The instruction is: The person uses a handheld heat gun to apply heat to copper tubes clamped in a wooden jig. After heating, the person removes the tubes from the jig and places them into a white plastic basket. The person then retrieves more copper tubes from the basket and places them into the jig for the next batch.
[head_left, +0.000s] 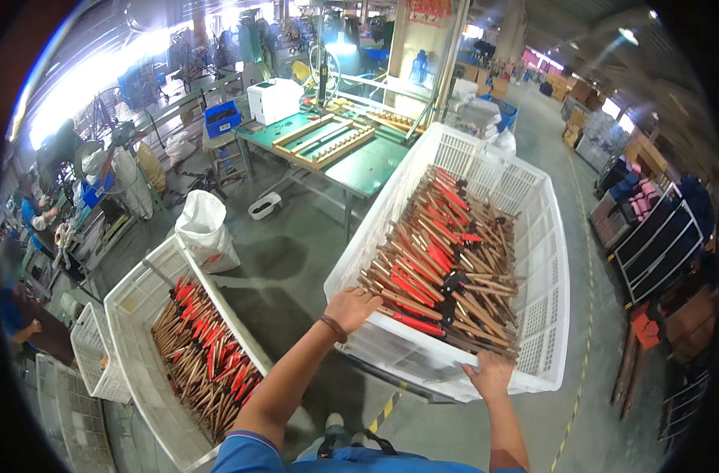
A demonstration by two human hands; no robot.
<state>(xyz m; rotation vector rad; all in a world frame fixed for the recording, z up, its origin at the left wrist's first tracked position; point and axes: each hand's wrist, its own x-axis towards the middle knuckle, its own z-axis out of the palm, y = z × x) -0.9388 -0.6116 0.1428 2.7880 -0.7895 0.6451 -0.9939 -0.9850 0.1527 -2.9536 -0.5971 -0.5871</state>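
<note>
A big white slatted plastic crate is lifted in front of me, tilted, packed with several wooden-handled tools with red and black parts. My left hand grips the crate's near rim at its left corner. My right hand holds the near rim further right. A second white crate with the same kind of tools stands on the floor to my lower left, below my left forearm.
A green workbench with wooden frames stands beyond. A white sack and a small white tub lie on the concrete floor. Smaller white baskets sit far left near other people. Dark racks line the right.
</note>
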